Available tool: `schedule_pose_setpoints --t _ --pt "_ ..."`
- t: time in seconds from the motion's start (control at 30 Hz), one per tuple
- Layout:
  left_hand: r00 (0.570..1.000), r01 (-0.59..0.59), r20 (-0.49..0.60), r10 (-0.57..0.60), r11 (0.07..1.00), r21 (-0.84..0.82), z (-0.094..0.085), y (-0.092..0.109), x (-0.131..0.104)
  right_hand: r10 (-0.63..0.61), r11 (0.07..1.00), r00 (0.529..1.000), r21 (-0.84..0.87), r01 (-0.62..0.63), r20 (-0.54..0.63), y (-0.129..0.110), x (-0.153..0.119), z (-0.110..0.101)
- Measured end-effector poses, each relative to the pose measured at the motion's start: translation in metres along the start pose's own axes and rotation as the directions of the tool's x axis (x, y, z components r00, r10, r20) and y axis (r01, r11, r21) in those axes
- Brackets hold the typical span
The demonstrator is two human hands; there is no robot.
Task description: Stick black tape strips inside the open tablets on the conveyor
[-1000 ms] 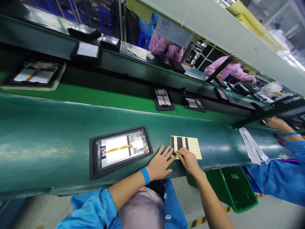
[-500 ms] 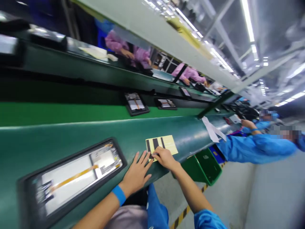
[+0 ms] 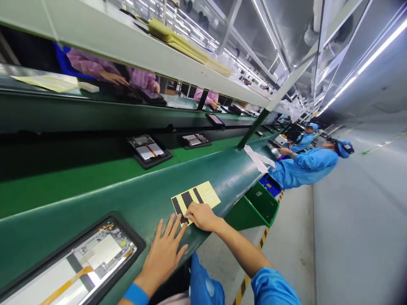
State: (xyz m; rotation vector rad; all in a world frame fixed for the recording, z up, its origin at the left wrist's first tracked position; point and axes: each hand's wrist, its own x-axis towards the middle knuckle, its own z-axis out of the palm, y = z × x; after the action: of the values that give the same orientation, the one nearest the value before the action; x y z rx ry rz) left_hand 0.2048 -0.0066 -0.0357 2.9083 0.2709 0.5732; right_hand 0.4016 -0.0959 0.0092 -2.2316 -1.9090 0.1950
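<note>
A yellow backing sheet (image 3: 203,195) with black strips (image 3: 187,200) lies on the dark green bench edge. My right hand (image 3: 201,216) rests on the sheet's near corner, fingers pinched at the end of a black strip. My left hand (image 3: 163,253) lies flat on the bench just left of the sheet, fingers spread, fingertips at its edge, holding nothing. An opened tablet in a black tray (image 3: 71,264) sits at the lower left, with an orange flex cable showing.
Two more trays with opened tablets (image 3: 148,150) (image 3: 196,140) ride the green belt behind. White paper strips (image 3: 259,160) hang over the bench farther right. Co-workers in blue (image 3: 305,166) work down the line; people in pink sit across. A green bin (image 3: 259,203) stands under the bench.
The view has swung right and up, so the tablet tray slid to the lower left. Both hands have stayed at the yellow sheet's near corner.
</note>
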Motion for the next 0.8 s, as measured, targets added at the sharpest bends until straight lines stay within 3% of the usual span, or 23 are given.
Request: schedule_pose_setpoints --t 0.23,0.47,0.63,0.8 --pt "0.998 0.019 0.066 -0.017 0.999 -0.034 -0.012 0.003 -0.001 0.057 0.992 0.990 0.115 -0.041 -0.132 0.003 -0.010 -0.001" --pt "0.991 0.026 0.134 -0.016 0.997 -0.075 -0.019 0.005 0.002 0.137 0.962 0.952 0.264 -0.063 -0.272 0.001 -0.005 -0.019" --pt "0.995 0.012 0.102 -0.001 0.995 -0.104 -0.043 0.010 -0.017 0.045 0.910 0.963 0.408 0.070 -0.266 -0.035 0.015 -0.027" --pt "0.991 0.125 -0.029 -0.131 0.980 -0.155 -0.081 0.004 -0.074 -0.190 0.841 0.972 0.487 0.234 -0.140 -0.095 0.045 -0.017"
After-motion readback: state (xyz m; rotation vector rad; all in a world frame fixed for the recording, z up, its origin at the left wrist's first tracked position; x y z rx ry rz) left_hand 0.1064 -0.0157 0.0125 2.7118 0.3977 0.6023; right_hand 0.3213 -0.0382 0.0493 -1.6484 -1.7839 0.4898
